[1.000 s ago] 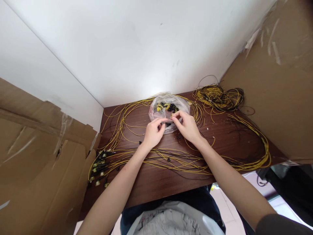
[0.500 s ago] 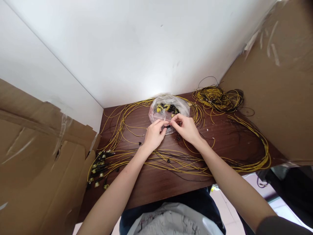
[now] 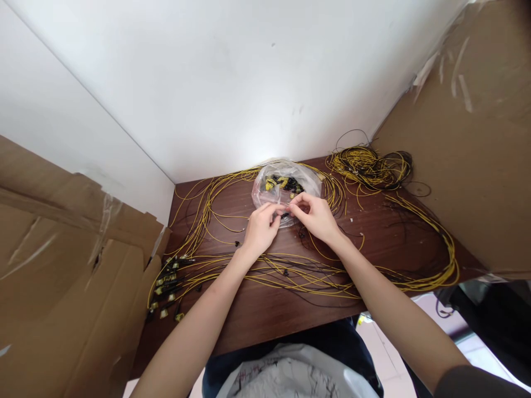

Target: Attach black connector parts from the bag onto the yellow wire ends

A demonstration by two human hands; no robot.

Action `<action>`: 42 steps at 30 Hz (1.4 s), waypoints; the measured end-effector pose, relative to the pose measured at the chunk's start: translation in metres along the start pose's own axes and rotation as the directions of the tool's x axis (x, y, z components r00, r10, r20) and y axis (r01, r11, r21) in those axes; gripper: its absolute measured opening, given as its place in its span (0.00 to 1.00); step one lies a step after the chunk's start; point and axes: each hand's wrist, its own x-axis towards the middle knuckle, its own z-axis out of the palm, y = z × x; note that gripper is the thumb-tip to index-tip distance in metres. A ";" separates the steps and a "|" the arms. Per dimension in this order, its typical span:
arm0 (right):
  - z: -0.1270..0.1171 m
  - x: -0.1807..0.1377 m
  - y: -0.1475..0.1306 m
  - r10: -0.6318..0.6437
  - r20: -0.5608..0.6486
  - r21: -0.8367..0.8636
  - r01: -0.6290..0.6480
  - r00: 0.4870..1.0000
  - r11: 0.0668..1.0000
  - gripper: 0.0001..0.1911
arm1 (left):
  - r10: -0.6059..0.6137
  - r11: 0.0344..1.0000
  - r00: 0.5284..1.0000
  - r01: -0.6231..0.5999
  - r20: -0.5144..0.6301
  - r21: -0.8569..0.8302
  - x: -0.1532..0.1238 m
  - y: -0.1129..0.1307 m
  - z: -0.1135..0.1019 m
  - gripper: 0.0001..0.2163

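My left hand [image 3: 262, 225] and my right hand [image 3: 316, 216] meet fingertip to fingertip over the near rim of a clear plastic bag [image 3: 309, 179]. Both are closed in a pinch. A thin wire seems to run into the right fingertips; what the left fingers grip is too small to make out. Just below the fingertips a small black piece [image 3: 284, 215] shows. Inside the open bag lie black and yellow connector parts [image 3: 284, 182]. A dark wire with a small black part [image 3: 302, 234] lies on the table under my right hand.
Long yellow and black wires [image 3: 298, 281] cross the brown table [image 3: 249, 326] beneath my forearms. Their black and yellow connector ends [image 3: 168, 282] cluster at left. A tangled wire coil [image 3: 365, 166] sits back right. Cardboard [image 3: 464, 166] flanks both sides; a white wall [image 3: 249, 83] stands behind.
Both hands stay in nearly the same place, still pinched together. The whole view has shifted very slightly; nothing else has visibly moved.
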 end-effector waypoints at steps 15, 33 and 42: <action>0.003 -0.001 0.001 0.050 0.058 0.125 -0.057 0.997 0.991 0.06 | 0.000 0.999 0.999 -0.002 0.046 0.050 0.000 0.004 -0.002 0.11; 0.003 0.002 -0.003 0.058 0.117 0.329 -0.094 0.991 0.940 0.08 | -0.023 0.985 0.990 -0.001 -0.140 -0.171 0.002 0.005 -0.005 0.09; 0.003 0.001 -0.002 0.067 0.134 0.402 -0.116 0.989 0.908 0.10 | -0.006 0.980 0.989 -0.023 -0.147 -0.196 0.003 0.003 -0.004 0.09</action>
